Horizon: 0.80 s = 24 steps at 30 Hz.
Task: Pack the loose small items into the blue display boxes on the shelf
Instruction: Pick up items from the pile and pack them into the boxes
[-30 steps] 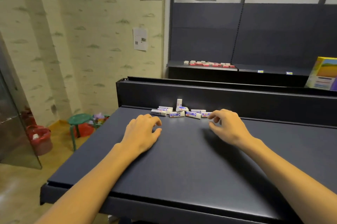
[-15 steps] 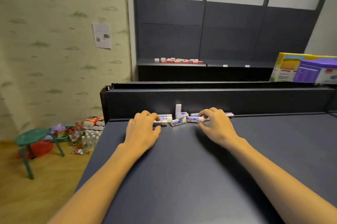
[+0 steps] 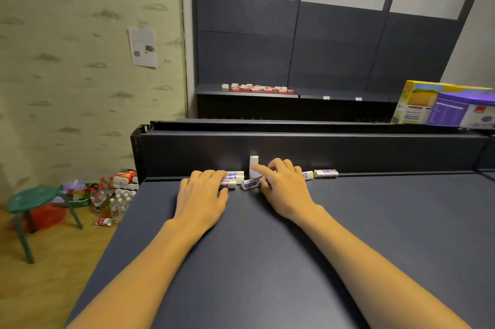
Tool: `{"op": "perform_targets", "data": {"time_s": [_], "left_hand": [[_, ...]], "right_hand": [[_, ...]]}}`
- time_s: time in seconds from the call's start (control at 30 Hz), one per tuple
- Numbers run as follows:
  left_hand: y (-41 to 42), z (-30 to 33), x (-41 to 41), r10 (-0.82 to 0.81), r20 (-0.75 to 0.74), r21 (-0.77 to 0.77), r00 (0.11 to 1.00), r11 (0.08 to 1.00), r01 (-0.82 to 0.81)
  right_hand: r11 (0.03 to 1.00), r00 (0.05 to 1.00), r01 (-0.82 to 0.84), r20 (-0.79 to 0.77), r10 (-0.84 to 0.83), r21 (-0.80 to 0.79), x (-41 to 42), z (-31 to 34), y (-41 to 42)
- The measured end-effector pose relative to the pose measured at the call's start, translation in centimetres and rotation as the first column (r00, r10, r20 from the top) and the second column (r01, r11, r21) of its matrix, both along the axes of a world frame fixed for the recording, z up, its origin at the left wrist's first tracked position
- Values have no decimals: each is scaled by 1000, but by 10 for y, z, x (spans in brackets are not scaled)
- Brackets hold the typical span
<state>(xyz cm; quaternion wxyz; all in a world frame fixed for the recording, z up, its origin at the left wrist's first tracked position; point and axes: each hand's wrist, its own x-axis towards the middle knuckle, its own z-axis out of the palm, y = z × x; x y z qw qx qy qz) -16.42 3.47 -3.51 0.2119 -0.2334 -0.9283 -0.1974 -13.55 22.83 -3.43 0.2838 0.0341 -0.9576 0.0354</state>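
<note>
Dim, soft indoor light; wide-angle edge bowing, slight blur throughout.

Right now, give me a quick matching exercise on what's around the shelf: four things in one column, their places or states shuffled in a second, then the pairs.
Things:
1. upright eraser
2. far-right eraser
3. green stool
4. colourful box

Places or states:
A. on the floor, left of the shelf
B. behind the back rail, far right
C. standing on end between the two hands
D. lying flat, apart from both hands

Pairs: 1-C, 2-D, 3-A, 4-B
</note>
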Motion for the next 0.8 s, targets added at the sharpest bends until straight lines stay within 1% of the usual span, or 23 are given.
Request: {"op": "perform_targets", "data": {"time_s": [0.13, 0.37, 0.63, 0.8], "left_hand": [[0, 0, -1, 15, -4, -30, 1000, 999, -15], [-2, 3, 3, 16, 12, -61, 1000, 998, -15], [-3, 4, 4, 29, 55, 72, 998, 997, -33], [-3, 4, 10, 6, 11, 73, 1000, 997, -7]], "right_hand": [[995, 997, -6, -75, -1, -96, 1, 0, 1], [957, 997, 17, -68, -39, -288, 11, 4, 3], [884, 998, 18, -50, -47, -467, 20, 4, 6], [798, 992, -12, -109, -67, -603, 34, 2, 4]]}}
